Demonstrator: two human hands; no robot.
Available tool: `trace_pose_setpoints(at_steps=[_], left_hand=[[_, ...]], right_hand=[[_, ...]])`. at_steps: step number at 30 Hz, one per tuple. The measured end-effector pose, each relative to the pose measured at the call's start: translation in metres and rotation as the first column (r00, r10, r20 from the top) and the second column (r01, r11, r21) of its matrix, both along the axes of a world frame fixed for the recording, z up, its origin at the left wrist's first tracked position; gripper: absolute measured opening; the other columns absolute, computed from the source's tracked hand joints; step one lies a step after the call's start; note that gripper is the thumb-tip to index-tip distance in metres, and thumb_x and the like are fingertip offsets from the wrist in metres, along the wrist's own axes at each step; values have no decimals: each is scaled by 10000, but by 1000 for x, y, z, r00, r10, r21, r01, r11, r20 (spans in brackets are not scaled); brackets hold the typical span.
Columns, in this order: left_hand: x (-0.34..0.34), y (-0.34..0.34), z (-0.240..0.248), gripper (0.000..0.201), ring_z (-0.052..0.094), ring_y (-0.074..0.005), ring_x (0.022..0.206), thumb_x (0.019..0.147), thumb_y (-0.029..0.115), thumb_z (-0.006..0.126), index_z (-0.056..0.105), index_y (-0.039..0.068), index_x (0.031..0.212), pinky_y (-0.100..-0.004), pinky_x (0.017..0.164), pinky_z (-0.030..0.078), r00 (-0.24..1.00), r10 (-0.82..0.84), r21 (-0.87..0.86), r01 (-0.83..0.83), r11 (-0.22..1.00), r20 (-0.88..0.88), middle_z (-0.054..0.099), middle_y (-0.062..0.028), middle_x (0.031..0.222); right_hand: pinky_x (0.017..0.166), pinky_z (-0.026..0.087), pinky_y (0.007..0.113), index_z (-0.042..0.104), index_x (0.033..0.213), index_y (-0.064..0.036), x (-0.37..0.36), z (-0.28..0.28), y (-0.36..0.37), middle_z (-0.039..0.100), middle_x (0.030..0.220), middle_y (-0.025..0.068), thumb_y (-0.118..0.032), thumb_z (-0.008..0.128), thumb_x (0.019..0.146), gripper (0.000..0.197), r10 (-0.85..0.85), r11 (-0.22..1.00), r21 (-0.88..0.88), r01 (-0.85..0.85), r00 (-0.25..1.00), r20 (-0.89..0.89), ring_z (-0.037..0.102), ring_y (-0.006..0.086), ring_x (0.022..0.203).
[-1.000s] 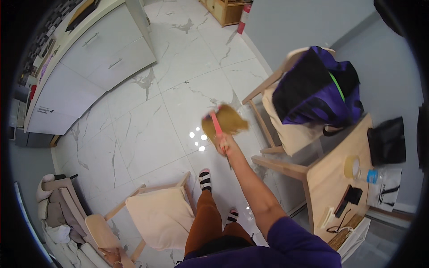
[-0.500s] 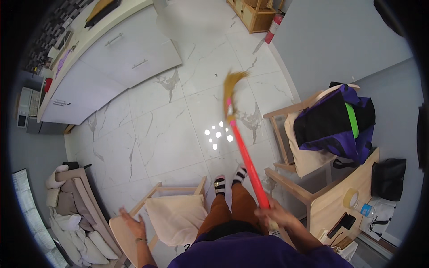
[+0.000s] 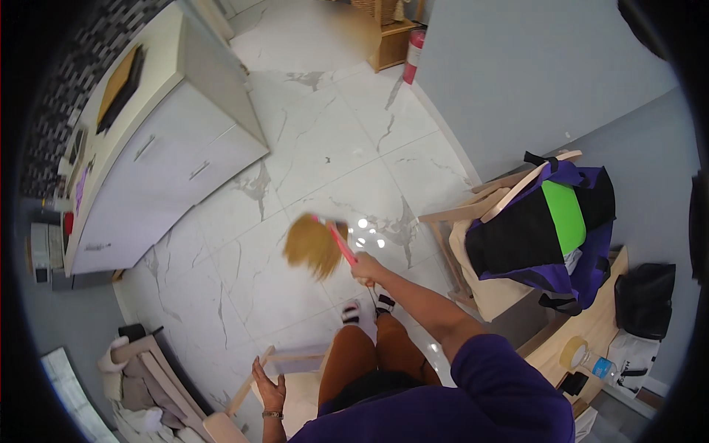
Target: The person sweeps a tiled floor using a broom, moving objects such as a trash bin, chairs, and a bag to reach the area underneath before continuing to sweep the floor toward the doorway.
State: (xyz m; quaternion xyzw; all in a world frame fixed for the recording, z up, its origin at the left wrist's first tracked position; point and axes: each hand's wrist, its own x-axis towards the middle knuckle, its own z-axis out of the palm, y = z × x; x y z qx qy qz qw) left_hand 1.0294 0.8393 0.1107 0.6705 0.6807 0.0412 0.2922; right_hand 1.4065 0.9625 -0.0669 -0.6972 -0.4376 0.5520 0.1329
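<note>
One broom (image 3: pixel 319 242), one bag (image 3: pixel 509 244) and two chairs (image 3: pixel 498 301) show. The right hand (image 3: pixel 366 269) is curled around the broom's handle (image 3: pixel 342 244), bristles (image 3: pixel 310 249) ahead and to its left; the chair bearing the bag is to its right. The left hand (image 3: pixel 270 390), fingers spread, is near the other chair (image 3: pixel 297 393), contact unclear.

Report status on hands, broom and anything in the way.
Right hand grips broom; left hand open, empty. Bristles over floor tiles, contact unclear. Chair with purple bag off right, clear of bristles.
</note>
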Motion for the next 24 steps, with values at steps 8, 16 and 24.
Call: trace_pose_setpoints(at_steps=[8, 16, 24], left_hand=[[264, 193, 45, 598, 311, -346, 1179, 707, 80, 605, 337, -4, 1235, -412, 984, 242, 773, -558, 356, 452, 818, 301, 368, -190, 1255], [604, 218, 59, 581, 447, -343, 1079, 738, 342, 606, 442, -64, 1120, -359, 905, 353, 92, -897, 475, 823, 313, 432, 472, -245, 1138], [710, 127, 5, 453, 536, -398, 923, 595, 133, 622, 460, -45, 979, -399, 813, 436, 276, -887, 115, 934, 339, 369, 567, -266, 922]], right_hand=[[802, 411, 418, 214, 1315, -102, 77, 105, -63, 530, 1027, 246, -118, 523, 678, 709, -225, 964, 133, 230, 973, -56, 525, 366, 949], [761, 442, 428, 309, 1258, -164, -14, 312, -265, 579, 886, 227, -175, 573, 676, 639, -586, 666, -460, 587, 793, 166, 552, 387, 853], [457, 461, 324, 337, 1196, -22, -182, 343, -243, 535, 667, 148, -61, 575, 674, 576, -974, -124, -481, 868, -14, 227, 549, 209, 516]])
